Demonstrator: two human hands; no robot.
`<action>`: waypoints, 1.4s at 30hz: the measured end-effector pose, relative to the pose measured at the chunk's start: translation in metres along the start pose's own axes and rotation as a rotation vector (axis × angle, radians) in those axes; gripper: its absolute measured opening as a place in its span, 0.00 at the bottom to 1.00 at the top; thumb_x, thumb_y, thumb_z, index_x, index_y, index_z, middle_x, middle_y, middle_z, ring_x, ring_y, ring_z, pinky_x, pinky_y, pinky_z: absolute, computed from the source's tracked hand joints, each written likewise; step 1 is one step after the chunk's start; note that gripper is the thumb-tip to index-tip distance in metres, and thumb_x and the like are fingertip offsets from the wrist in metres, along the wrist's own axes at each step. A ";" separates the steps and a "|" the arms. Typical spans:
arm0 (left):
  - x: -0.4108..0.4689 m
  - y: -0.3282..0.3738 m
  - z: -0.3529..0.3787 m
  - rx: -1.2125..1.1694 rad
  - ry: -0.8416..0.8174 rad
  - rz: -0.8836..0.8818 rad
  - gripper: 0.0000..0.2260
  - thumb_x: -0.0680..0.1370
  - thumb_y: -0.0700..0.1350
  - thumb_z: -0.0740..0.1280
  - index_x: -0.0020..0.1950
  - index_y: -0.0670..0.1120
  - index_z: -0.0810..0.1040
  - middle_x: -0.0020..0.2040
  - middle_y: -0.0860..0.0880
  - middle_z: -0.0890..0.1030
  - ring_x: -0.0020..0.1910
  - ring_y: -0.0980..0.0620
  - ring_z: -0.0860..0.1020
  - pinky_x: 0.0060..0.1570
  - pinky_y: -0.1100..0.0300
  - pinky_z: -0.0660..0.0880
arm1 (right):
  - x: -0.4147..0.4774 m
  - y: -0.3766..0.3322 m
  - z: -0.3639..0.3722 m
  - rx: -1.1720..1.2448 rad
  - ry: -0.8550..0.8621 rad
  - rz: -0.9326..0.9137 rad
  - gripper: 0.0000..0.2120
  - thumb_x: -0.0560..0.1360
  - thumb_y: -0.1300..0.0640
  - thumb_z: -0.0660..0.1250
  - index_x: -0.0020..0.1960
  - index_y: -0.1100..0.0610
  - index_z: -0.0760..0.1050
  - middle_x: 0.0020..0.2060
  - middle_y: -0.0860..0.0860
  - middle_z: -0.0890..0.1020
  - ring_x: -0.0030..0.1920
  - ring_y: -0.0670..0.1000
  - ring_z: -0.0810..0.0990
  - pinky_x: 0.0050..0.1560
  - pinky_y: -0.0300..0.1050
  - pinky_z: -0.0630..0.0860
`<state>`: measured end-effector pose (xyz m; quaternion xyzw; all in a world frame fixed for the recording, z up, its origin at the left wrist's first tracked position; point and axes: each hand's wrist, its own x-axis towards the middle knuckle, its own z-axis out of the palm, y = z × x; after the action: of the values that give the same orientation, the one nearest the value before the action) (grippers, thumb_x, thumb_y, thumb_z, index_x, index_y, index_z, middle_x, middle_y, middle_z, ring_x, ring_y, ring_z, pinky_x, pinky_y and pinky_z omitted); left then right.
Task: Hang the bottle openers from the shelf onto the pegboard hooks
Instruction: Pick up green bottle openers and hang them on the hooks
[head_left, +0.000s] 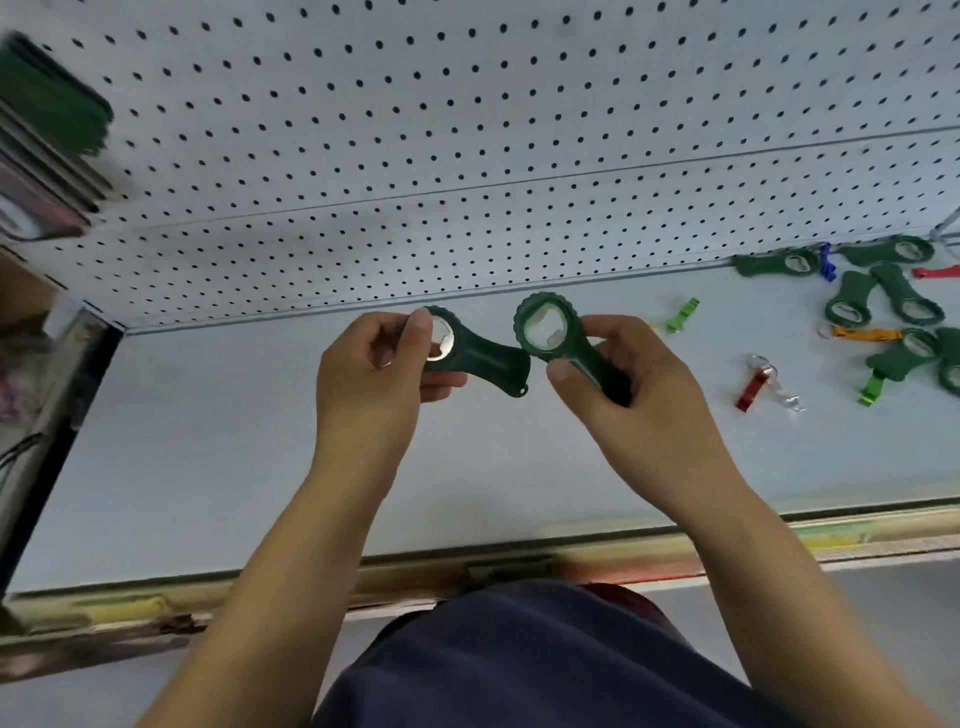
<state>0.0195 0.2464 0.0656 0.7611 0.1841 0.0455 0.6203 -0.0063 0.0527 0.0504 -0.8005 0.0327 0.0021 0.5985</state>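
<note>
Two dark green openers are pinched, one in the left hand (371, 364), one in the right hand (623, 384); keep each ring clear beyond the fingers for hooking.

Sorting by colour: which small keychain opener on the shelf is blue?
The blue opener at the back by the pegboard, between two dark green openers; the other small ones are red, orange or light green.
</note>
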 end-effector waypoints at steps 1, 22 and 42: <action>-0.002 0.001 -0.013 -0.031 0.002 0.020 0.07 0.83 0.47 0.65 0.49 0.46 0.79 0.45 0.49 0.85 0.36 0.50 0.87 0.41 0.59 0.84 | -0.005 -0.008 0.011 -0.007 0.007 -0.014 0.12 0.77 0.49 0.71 0.58 0.42 0.74 0.36 0.44 0.79 0.33 0.41 0.74 0.36 0.31 0.70; -0.006 0.026 -0.239 -0.157 0.039 0.376 0.07 0.84 0.45 0.63 0.50 0.47 0.80 0.42 0.53 0.86 0.39 0.50 0.87 0.40 0.60 0.81 | -0.078 -0.135 0.193 0.095 0.079 -0.452 0.20 0.72 0.45 0.71 0.62 0.37 0.70 0.39 0.41 0.79 0.37 0.46 0.75 0.39 0.32 0.70; 0.004 0.053 -0.275 -0.109 0.157 0.648 0.06 0.83 0.44 0.65 0.48 0.49 0.81 0.42 0.51 0.85 0.39 0.51 0.84 0.41 0.64 0.80 | -0.039 -0.197 0.221 0.085 0.158 -0.654 0.19 0.75 0.59 0.75 0.63 0.49 0.75 0.40 0.39 0.80 0.41 0.39 0.79 0.42 0.26 0.71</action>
<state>-0.0463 0.4937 0.1783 0.7399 -0.0230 0.3083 0.5974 -0.0269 0.3223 0.1781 -0.7404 -0.1796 -0.2533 0.5961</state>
